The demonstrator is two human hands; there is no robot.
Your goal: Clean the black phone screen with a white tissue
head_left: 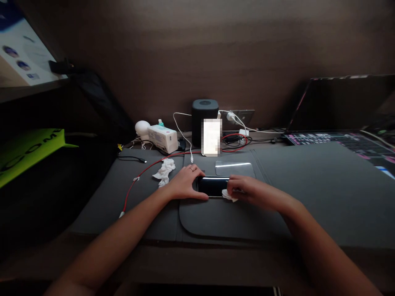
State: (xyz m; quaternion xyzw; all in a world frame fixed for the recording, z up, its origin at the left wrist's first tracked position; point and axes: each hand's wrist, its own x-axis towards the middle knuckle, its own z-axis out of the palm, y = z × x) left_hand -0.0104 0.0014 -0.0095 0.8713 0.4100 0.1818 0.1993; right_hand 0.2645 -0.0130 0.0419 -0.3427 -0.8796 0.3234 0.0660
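Observation:
A black phone (212, 187) lies flat on the dark grey mat, its long side running left to right. My left hand (187, 183) grips its left end, thumb along the near edge and fingers at the far edge. Over the phone's right end, my right hand (242, 188) is closed around a crumpled white tissue (228, 196), which hangs over the near edge. Just behind the phone lies a clear, rounded-corner sheet (234, 167). More crumpled tissue (165, 172) rests to the left of my left hand.
A black speaker (197, 123) stands at the back, with a bright, pixelated rectangle before it. A red cable (129, 190) curves across the mat's left side. A white box (163, 139) and a bulb (142, 128) are back left; an open laptop (339, 107) is back right.

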